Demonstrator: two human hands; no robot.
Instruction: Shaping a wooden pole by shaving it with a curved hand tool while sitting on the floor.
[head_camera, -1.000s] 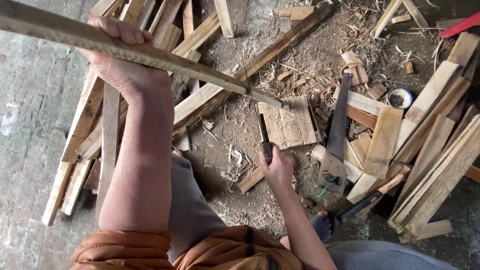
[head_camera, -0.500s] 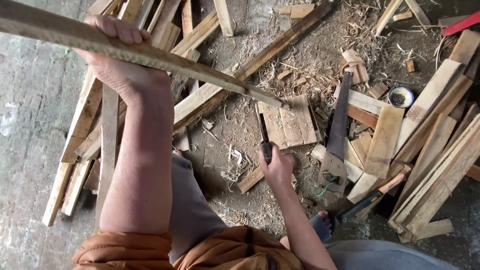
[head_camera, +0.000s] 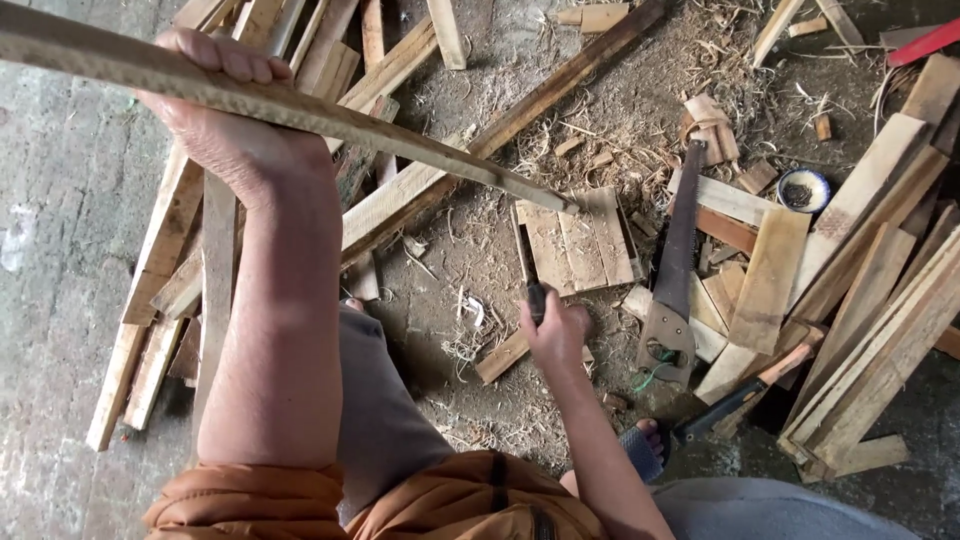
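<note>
My left hand (head_camera: 225, 110) grips a long thin wooden stick (head_camera: 330, 120) that slants from the upper left down to its tip on a small slatted wooden board (head_camera: 580, 245) on the ground. My right hand (head_camera: 555, 330) is closed around the dark handle of a knife (head_camera: 528, 275), whose blade points up along the board's left edge, close under the stick's lower end.
A handsaw (head_camera: 675, 270) lies right of the board. Loose planks (head_camera: 870, 300) pile at the right, more slats (head_camera: 190, 300) at the left. A hammer (head_camera: 750, 390) rests by my sandalled foot (head_camera: 645, 445). A small round tin (head_camera: 803, 189) sits among shavings.
</note>
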